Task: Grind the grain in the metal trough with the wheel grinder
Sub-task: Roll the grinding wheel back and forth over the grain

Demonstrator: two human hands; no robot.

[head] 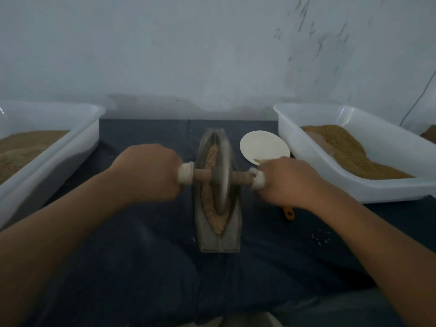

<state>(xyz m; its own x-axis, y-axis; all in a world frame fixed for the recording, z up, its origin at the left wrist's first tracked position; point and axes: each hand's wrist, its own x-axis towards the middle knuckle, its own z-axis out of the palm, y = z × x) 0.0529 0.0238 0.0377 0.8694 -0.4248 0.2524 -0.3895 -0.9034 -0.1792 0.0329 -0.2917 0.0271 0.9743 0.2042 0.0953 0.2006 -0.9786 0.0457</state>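
A boat-shaped metal trough (207,241) lies lengthwise on the dark cloth in front of me. Brown grain (208,204) fills its groove. The grey wheel grinder (221,175) stands upright in the groove near the trough's middle, on a wooden axle with white cloth-wrapped ends. My left hand (147,172) grips the left end of the axle. My right hand (290,180) grips the right end. Both fists hide most of the wrapped handles.
A white plastic tub (70,147) with brown grain stands at the left, another white tub (387,147) with grain at the right. A white dish (262,145) lies beside the trough. A yellow tool tip (289,213) shows under my right wrist. Spilled grains (318,238) dot the cloth.
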